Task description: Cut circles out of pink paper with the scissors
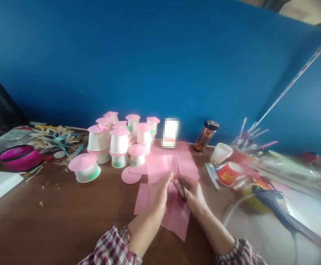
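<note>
My right hand (195,193) is closed around the dark handle of a pair of scissors (184,192), whose blades point away from me along a sheet of pink paper (160,167). That sheet is gripped by my left hand (158,195), thumb on top and fingers mostly hidden. Under and around my hands lie more pink pieces (140,198), some reaching toward me. A round pink disc (131,175) rests left of the sheet. Beyond it stand several white paper cups (119,142) topped with shallow pink cones, some stacked; one capped cup (86,170) sits apart, nearer me.
A dark-lidded jar (206,136), white cup (221,152) and red paper cup (229,173) stand right. A glue gun (276,202) lies near blurred plastic packaging. Leftward are a magenta round case (20,157), white box (1,186) and leaf-like strips (62,138). A blue wall (160,66) rises behind.
</note>
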The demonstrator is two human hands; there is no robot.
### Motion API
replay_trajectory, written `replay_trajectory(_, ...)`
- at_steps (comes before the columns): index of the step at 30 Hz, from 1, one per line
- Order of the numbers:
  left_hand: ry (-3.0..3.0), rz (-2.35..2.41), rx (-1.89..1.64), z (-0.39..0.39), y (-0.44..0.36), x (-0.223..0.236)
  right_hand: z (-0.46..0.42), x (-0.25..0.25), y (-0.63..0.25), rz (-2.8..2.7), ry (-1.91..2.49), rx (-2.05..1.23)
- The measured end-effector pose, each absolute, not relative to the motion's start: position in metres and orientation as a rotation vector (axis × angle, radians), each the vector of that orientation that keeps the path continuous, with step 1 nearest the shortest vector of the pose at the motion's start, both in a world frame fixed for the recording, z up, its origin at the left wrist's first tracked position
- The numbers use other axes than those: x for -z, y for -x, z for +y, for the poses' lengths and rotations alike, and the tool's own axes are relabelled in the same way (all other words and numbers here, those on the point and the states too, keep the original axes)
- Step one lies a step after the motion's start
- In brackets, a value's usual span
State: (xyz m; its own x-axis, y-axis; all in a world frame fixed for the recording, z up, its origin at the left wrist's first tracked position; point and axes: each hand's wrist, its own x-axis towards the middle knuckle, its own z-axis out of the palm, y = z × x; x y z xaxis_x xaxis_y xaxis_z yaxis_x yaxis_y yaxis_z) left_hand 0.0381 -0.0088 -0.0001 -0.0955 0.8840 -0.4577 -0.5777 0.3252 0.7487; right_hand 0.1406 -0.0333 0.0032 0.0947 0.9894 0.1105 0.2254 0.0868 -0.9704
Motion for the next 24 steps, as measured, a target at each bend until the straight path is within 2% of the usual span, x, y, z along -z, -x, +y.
replay_trajectory(24,-0.36,1.063,-1.258,-0.0071,-0.0391,-0.0019,-0.0319,0.0015,-0.1398,-1.226,1.279,-1.114)
